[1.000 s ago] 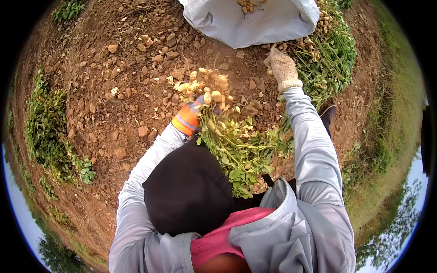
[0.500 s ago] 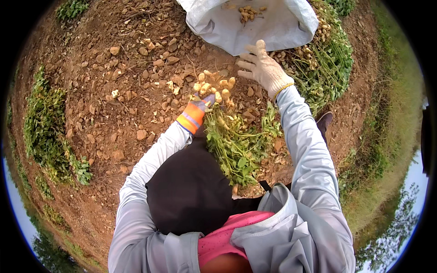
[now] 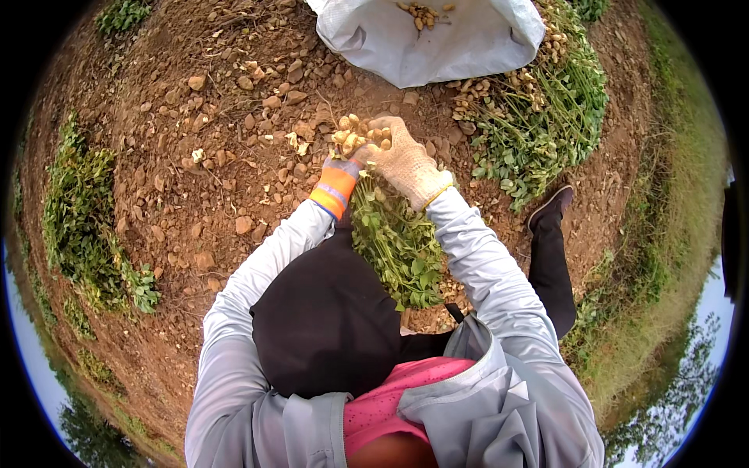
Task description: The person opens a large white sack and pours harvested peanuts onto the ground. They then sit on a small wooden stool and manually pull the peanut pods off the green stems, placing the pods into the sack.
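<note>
My left hand (image 3: pixel 338 184), in a grey and orange glove, is closed round the stems of a peanut plant (image 3: pixel 396 253) just below its pods. The plant's green leaves hang down in front of my dark-trousered knee. A cluster of pale peanuts (image 3: pixel 351 136) sticks up above the left glove. My right hand (image 3: pixel 407 165), in a cream knitted glove, is at the right side of this cluster, its fingers bent over the pods. Those fingertips are partly hidden among the peanuts. Ahead, an open white sack (image 3: pixel 406 61) holds some loose peanuts (image 3: pixel 424 15).
A heap of pulled peanut plants (image 3: pixel 558 117), pods still attached, lies right of the sack. More leafy plants (image 3: pixel 78 207) lie at the far left. Stones (image 3: pixel 243 225) and clods cover the brown soil. My dark shoe (image 3: pixel 552 204) rests below the heap.
My right hand has come back from beside the sack, leftward and nearer, and its spread fingers have closed on the peanuts. The left hand still grips the plant.
</note>
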